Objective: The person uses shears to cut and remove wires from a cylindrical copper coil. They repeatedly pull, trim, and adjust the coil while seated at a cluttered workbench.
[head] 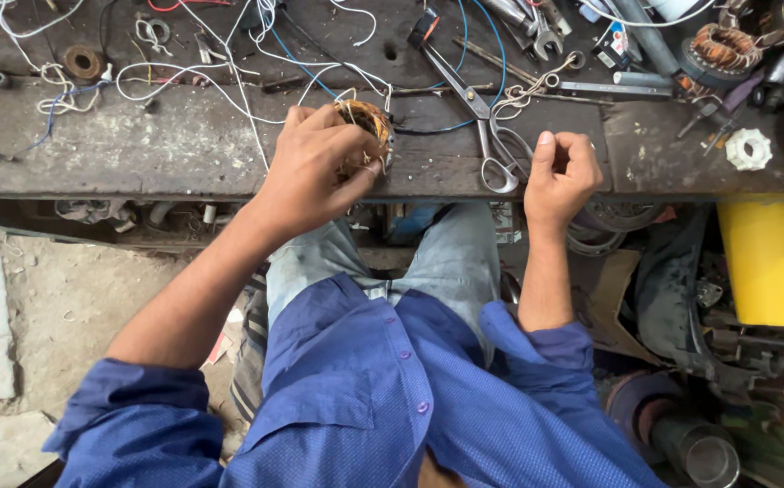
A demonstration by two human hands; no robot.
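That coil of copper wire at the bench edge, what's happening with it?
A person in a blue shirt sits at a cluttered workbench. The left hand has its grip on a copper-wound coil at the bench's front edge. The right hand is curled shut beside a pair of scissors; whether it pinches a wire is unclear. White and blue wires trail across the bench, and another wound coil sits at the far right.

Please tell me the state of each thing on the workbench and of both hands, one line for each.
left hand: closed around the copper coil, gripping it
copper coil: held at the bench edge, partly hidden
right hand: loosely curled, beside the scissors; contact unclear
scissors: lying flat, blades closed
white wires: loose, tangled
second coil: lying untouched
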